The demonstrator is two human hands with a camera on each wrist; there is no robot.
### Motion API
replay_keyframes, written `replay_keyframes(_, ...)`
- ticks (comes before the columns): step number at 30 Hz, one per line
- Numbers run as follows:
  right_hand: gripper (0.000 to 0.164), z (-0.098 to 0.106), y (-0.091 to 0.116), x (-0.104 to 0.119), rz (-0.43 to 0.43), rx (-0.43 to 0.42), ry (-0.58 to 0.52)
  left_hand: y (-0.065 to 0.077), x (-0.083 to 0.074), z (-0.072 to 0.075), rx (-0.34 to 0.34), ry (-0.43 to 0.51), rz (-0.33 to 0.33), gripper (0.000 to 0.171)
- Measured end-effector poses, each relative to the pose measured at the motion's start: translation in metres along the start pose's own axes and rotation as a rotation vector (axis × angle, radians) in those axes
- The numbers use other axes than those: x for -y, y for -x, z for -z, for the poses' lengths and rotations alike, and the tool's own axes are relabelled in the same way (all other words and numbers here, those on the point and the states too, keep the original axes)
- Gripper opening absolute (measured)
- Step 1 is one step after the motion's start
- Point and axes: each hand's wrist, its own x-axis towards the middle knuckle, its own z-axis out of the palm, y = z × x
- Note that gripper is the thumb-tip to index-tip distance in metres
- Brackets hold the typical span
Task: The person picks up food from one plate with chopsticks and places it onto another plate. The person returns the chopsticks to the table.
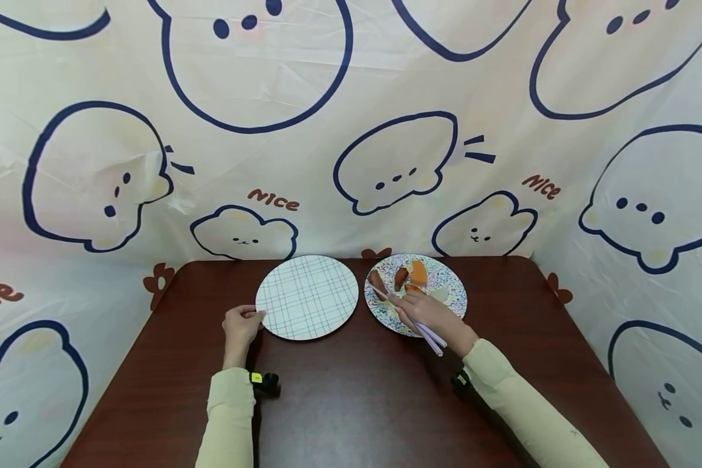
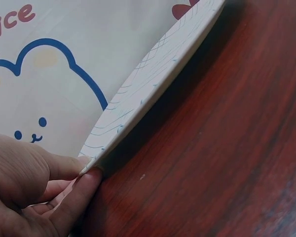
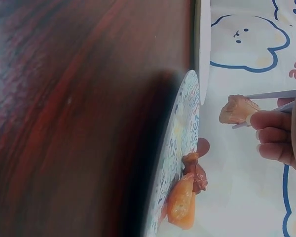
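Observation:
My left hand (image 1: 242, 328) pinches the left rim of a white plate with thin blue-green grid lines (image 1: 307, 296); in the left wrist view, thumb and fingers hold its edge, which sits a little above its shadow on the table. My right hand (image 1: 429, 312) grips pale lilac chopsticks (image 1: 429, 335) over a speckled plate (image 1: 452, 281). Between the chopstick tips, a light brown piece of food (image 3: 238, 109) hangs above that plate in the right wrist view. On the speckled plate lie an orange chunk (image 1: 418, 273), a small brown drumstick-like piece (image 1: 401, 278) and a pale piece (image 1: 441, 294).
Both plates sit side by side at the back of a dark brown wooden table (image 1: 351, 409). Behind and beside it hangs a cream cloth (image 1: 316, 162) printed with blue bear outlines. A black wrist camera (image 1: 266, 383) is strapped by the left sleeve.

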Motion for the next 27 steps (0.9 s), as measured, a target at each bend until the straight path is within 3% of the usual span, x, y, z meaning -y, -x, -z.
replay_keyframes(23, 0.038, -0.005, -0.021, 0.008, 0.073, -0.037, 0.012, 0.003, 0.001, 0.001, 0.011, 0.004, -0.022, 0.035)
replay_keyframes(27, 0.038, -0.007, -0.027, 0.011, 0.050, 0.000, -0.002, 0.003, 0.000, 0.001, 0.013, 0.004, -0.023, 0.035)
